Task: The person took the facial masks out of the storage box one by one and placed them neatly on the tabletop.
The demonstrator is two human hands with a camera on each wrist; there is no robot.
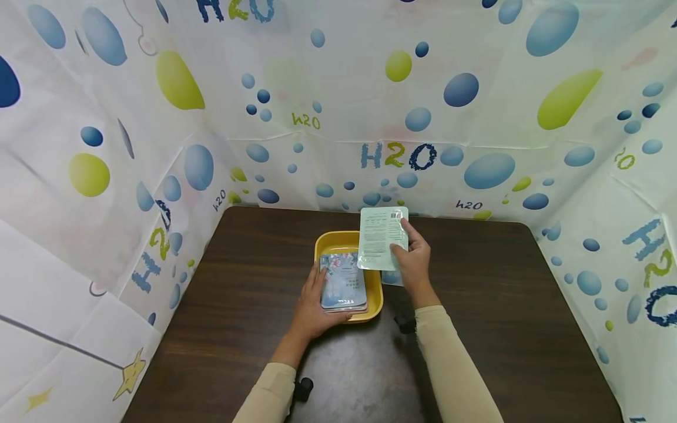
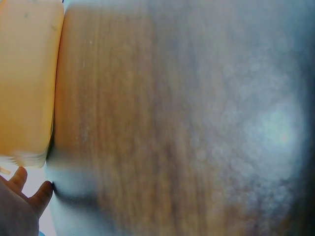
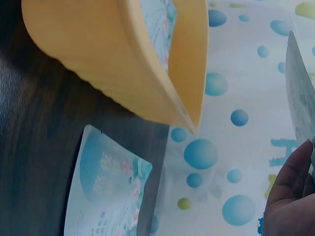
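Note:
My right hand (image 1: 415,258) pinches a flat pale-green packet (image 1: 378,238), its face printed with small text and a barcode. It is held up over the right side of a yellow tray (image 1: 376,302). A stack of blue floral packets (image 1: 344,285) sits in the tray. Along the stack's left and near edges rests my left hand (image 1: 312,308), its thumb and fingers spread. Another blue floral packet (image 3: 108,189) lies on the table beside the tray, partly hidden in the head view. The left wrist view shows my left hand's fingers (image 2: 42,197) beside the tray's corner.
The dark wood table (image 1: 492,305) extends on both sides of the tray. White sheeting (image 1: 338,82) with blue and green spots hangs behind and along both sides. A small black device (image 1: 303,389) is at my left wrist.

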